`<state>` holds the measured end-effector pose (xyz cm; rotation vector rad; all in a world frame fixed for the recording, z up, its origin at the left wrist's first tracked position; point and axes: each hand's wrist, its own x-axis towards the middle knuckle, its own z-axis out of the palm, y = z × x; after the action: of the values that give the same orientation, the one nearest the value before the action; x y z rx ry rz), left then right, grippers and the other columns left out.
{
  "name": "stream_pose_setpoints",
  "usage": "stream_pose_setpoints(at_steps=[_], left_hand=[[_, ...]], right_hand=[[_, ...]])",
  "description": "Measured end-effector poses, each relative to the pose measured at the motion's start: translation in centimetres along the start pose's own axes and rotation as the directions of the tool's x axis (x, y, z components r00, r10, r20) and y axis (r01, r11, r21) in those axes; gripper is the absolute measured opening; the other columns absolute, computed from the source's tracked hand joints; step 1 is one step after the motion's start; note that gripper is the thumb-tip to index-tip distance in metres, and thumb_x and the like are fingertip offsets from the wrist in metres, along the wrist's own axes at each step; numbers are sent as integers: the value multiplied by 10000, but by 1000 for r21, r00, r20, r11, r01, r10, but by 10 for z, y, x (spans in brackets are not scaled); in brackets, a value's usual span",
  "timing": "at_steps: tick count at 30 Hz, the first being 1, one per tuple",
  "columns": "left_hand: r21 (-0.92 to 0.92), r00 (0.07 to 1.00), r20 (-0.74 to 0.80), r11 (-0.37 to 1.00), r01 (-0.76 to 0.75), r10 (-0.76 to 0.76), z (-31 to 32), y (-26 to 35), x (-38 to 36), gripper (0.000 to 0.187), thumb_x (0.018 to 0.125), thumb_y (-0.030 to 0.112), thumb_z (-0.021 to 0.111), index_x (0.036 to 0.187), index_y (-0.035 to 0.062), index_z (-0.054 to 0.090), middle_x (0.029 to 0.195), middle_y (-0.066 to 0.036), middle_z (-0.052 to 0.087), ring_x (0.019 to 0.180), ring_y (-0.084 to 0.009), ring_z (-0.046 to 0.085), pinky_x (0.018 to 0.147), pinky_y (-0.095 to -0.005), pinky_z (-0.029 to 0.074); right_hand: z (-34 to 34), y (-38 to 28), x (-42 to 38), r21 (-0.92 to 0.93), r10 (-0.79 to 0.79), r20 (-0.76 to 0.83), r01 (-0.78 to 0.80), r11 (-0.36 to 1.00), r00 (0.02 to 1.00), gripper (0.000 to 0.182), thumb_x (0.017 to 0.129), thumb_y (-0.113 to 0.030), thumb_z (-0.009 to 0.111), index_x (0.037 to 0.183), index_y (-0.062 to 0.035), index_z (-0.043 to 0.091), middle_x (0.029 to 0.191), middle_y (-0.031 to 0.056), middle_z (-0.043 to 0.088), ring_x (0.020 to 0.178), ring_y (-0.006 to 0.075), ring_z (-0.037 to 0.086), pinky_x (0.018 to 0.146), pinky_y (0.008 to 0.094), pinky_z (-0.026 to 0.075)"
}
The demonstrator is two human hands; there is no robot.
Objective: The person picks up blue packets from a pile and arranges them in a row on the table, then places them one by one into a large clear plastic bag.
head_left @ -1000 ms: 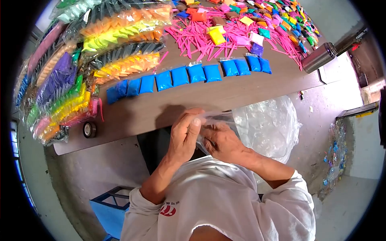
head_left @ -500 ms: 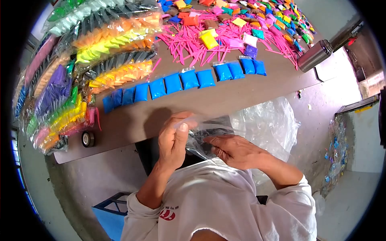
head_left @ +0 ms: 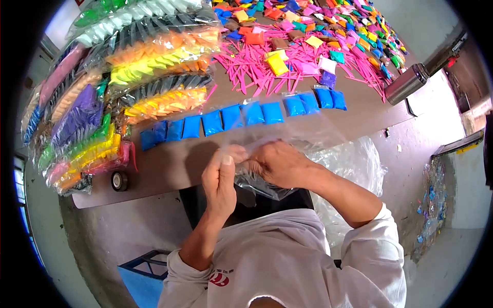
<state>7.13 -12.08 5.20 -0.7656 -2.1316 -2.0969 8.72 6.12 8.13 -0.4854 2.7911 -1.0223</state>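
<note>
Both hands hold a clear plastic bag (head_left: pixel 267 185) just in front of my chest, at the near edge of the brown table (head_left: pixel 179 159). My left hand (head_left: pixel 221 177) pinches the bag's top edge with thumb and fingers. My right hand (head_left: pixel 277 163) grips the same edge beside it, fingers closed. The bag hangs down crumpled below the hands. A row of several blue packets (head_left: pixel 241 115) lies on the table just beyond the hands.
Stacked bags of coloured packets (head_left: pixel 128 72) fill the table's left. Pink sticks (head_left: pixel 257 66) and loose coloured packets (head_left: pixel 328 31) cover the far side. A tape roll (head_left: pixel 119 180) sits near the left edge, a steel tumbler (head_left: pixel 405 84) at the right. A large clear bag (head_left: pixel 349 169) hangs below.
My right hand has risen from low near my chest up to the bag's top edge, meeting the left hand. The bag has lifted with it.
</note>
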Motion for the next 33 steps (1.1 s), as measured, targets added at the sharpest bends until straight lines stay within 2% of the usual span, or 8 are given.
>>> stream_pose_setpoints(at_steps=[5, 8, 11, 18, 21, 26, 31, 33], left_hand=[[-55, 990, -97, 994, 94, -99, -6, -8, 1, 320, 1062, 193, 430, 1013, -51, 632, 1050, -114, 681, 940, -176, 641, 860, -311, 501], [-77, 987, -53, 986, 146, -151, -9, -8, -2, 309, 1058, 174, 432, 1019, -54, 637, 1038, -109, 675, 936, -167, 641, 864, -303, 505], [-49, 986, -11, 985, 166, -166, -5, -5, -2, 297, 1053, 160, 437, 1039, -57, 640, 1041, -102, 671, 940, -157, 638, 856, -290, 509], [-25, 989, -40, 989, 144, -145, -9, -4, -1, 317, 1053, 192, 445, 1056, -62, 635, 1034, -97, 669, 906, -161, 662, 834, -289, 516], [14, 992, -53, 993, 118, -117, -13, -3, -1, 337, 1058, 213, 441, 1056, -61, 636, 1022, -100, 671, 899, -162, 669, 820, -292, 514], [26, 995, -49, 995, 92, -91, -11, -5, 0, 351, 1062, 233, 440, 1065, -59, 636, 1007, -101, 675, 887, -159, 665, 798, -290, 508], [88, 995, -15, 991, 99, -98, -5, -9, -2, 335, 1062, 235, 443, 1080, -34, 643, 989, -86, 676, 882, -152, 661, 804, -294, 506], [74, 994, -27, 991, 112, -110, -5, -4, -1, 333, 1062, 234, 444, 1077, -30, 646, 980, -81, 676, 880, -149, 656, 803, -295, 505]], right_hand=[[27, 22, 16, -3, -56, -211, 56, 998, 976, 170, 850, -147, 636, 834, 18, 678, 774, 253, 650, 782, 457, 633, 691, 515, 509], [33, 19, 13, 28, 39, 7, -39, 999, 999, 227, 845, -224, 699, 922, -11, 704, 942, 230, 679, 942, 423, 640, 793, 516, 509], [30, -1, 23, -271, 310, 214, -249, 930, 926, 402, 831, -390, 745, 1078, -73, 726, 1324, 127, 561, 1330, 362, 391, 1083, 569, 333], [27, 15, 0, -210, 99, 106, -75, 975, 989, 393, 842, -375, 719, 1075, -58, 712, 1225, 147, 626, 1218, 370, 531, 1032, 558, 411], [12, 25, -15, -389, 131, -85, -154, 908, 988, 287, 814, -262, 726, 1027, -71, 704, 1132, 151, 670, 1134, 366, 600, 985, 536, 454], [-20, 39, -37, -324, 313, -77, -320, 890, 947, 437, 802, -217, 741, 1179, -35, 613, 1166, 250, 619, 1183, 369, 566, 953, 466, 482], [-17, 50, -41, -368, 446, -27, -424, 827, 895, 819, 680, -403, 845, 1353, -90, 501, 1310, 200, 560, 1259, 416, 506, 1045, 529, 415], [-21, 41, -41, -386, 409, -53, -397, 833, 911, 769, 703, -392, 832, 1341, -100, 517, 1301, 204, 565, 1261, 417, 504, 1039, 531, 418]])
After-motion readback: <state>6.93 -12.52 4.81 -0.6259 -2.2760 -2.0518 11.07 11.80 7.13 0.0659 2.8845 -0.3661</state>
